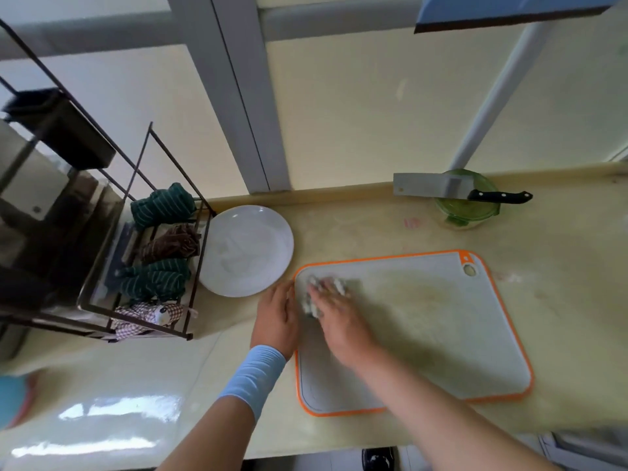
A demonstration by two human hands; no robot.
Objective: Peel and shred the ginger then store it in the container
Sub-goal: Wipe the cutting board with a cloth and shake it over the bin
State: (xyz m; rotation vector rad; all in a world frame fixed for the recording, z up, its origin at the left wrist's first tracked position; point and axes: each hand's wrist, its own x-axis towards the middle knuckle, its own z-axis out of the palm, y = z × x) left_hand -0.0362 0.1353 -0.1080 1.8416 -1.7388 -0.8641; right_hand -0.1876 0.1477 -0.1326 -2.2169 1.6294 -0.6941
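On the glossy cream counter (373, 226), both grips released: left hand (276, 317) beside orange-rimmed board (441, 334), right hand (339, 321) pressing a lumpy wad (309, 305).

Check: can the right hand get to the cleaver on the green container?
Probably yes. The cleaver lies across the green container, handle free, and only bare cutting board lies between; the right hand rests on a pale clump.

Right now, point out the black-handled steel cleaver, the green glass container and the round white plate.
Black-handled steel cleaver (424, 185): head view, flat of the blade.
Green glass container (468, 215): head view, front wall.
Round white plate (283, 232): head view, bare right rim.
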